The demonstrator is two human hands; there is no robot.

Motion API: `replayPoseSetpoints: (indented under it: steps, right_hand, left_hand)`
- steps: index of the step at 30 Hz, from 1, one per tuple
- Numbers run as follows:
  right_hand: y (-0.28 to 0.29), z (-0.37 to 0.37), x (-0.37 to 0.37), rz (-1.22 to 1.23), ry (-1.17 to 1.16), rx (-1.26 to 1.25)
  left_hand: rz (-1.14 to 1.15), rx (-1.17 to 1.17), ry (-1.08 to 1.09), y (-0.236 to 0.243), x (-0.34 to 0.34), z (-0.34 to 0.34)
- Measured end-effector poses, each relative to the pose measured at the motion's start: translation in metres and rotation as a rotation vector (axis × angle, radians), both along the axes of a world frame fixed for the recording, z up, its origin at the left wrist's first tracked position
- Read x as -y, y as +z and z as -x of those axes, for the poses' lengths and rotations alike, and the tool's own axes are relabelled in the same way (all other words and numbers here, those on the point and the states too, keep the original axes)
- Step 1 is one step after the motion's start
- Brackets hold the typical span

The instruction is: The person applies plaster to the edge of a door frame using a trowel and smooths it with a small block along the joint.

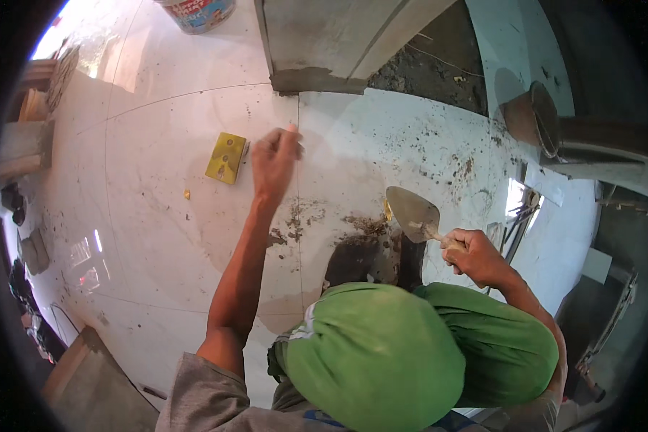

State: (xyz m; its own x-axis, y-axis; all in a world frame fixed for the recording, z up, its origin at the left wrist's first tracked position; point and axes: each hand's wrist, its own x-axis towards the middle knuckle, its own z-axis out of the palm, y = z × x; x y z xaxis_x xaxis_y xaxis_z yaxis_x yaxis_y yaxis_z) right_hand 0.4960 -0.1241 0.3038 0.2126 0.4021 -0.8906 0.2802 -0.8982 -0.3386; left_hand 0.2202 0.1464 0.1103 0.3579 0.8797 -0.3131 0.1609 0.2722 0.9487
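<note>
Hidden or unclear: the person's green-clad knees cover the near part of the tiled floor. The trowel's handle is buried inside the right hand; only the blade shows. What the left hand's fingertips pinch, if anything, cannot be told. Dark clutter along the floor's left edge is too small and warped to identify. The bucket at the far edge is cut off by the frame.

Edges and room: a tile joint runs away from the person directly under the left hand toward a grey mortar step at the far edge. The tile left of the joint lies open and mostly clean; the tile to the right is spattered with mortar, thickest in a dark patch just ahead of the knees.

Count:
- One trowel, blade pointing away, gripped in the closed right fist above the mortar patch.
- One yellow block, flat on the floor, just left of the left hand, not touched.
- One left hand, raised over the joint, fingers loosely curled.
- One round pan at the far right edge.
</note>
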Motion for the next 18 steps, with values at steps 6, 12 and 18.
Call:
replayPoseSetpoints:
  steps: [6, 12, 18]
  right_hand:
    - [0.039, -0.003, 0.013, -0.051, -0.206, -0.103]
    - [0.062, -0.030, -0.032, -0.135, 0.038, 0.072]
    - [0.015, -0.082, -0.049, -0.306, 0.363, 0.166]
  left_hand:
    - [-0.149, 0.079, 0.209, -0.007, -0.056, -0.012]
    - [-0.062, 0.137, 0.175, -0.018, -0.092, -0.020]
    - [-0.445, -0.057, 0.032, -0.004, -0.081, -0.021]
